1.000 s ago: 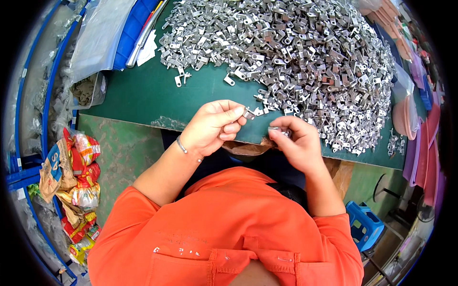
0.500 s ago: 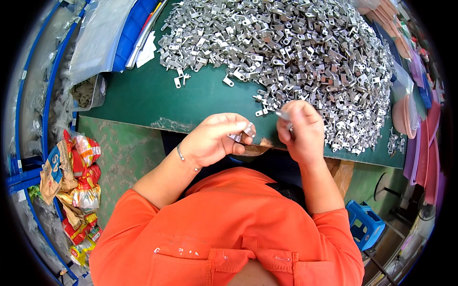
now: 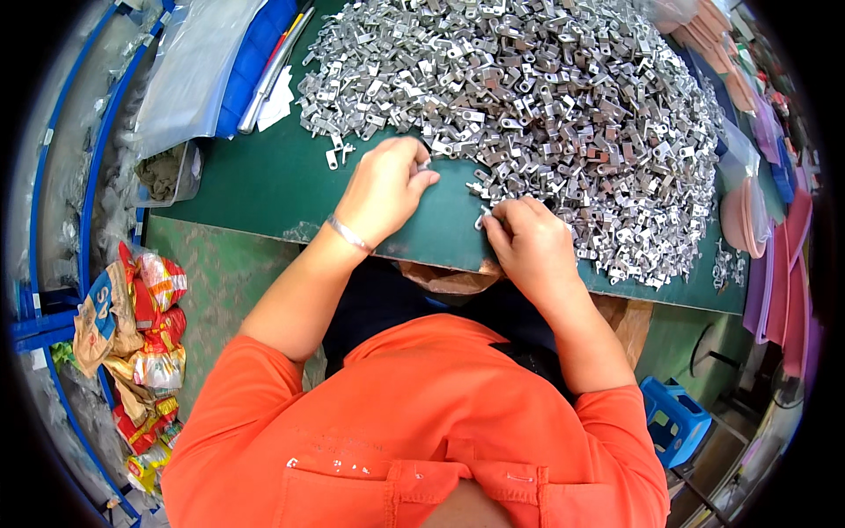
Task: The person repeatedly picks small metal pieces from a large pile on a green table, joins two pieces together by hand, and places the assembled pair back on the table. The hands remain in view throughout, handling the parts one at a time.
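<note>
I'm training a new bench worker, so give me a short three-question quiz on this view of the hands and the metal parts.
1. True or false: the left hand rests at the near edge of the heap of small metal brackets.
2. What colour is the table top? A red, B green, C white.
3. What is on the left wrist?

Key: 1 true. 2 B. 3 a thin silver bracelet. The right hand pinches a small bracket at the heap's edge.
</note>
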A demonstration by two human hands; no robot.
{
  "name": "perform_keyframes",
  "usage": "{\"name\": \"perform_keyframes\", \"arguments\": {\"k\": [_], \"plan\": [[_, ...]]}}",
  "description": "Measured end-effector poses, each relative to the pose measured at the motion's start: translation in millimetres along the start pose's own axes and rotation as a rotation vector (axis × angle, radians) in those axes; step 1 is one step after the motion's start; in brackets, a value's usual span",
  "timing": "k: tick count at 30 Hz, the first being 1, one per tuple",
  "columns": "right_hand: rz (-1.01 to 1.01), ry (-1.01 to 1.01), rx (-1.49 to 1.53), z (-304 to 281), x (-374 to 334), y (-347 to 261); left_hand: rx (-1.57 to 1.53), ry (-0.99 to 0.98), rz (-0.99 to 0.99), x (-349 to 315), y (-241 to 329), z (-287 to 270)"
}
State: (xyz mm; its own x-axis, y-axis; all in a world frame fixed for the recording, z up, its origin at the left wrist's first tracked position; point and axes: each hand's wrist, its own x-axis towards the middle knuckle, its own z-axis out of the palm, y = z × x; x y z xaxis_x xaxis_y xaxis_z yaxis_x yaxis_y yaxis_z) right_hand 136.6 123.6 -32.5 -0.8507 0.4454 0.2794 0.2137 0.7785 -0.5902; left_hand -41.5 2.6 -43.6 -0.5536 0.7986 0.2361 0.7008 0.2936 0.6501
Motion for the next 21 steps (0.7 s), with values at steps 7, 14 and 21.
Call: {"name": "perform_keyframes", "arguments": {"k": [7, 14, 21], "plan": [[0.439, -0.110, 1.431, -30.2, 0.7, 23.8, -1.429, -0.188, -0.570, -20.7, 18.0, -18.4], [-0.021, -0.009, -0.256, -6.6, 12.7, 1.0, -0.214, -0.068, 0.036, -1.5, 24.6, 2.7], [-0.004, -0.045, 0.169, -9.5, 0.9, 6.4, -0.594, -0.173, -0.236, -21.4, 29.6, 11.5]]}}
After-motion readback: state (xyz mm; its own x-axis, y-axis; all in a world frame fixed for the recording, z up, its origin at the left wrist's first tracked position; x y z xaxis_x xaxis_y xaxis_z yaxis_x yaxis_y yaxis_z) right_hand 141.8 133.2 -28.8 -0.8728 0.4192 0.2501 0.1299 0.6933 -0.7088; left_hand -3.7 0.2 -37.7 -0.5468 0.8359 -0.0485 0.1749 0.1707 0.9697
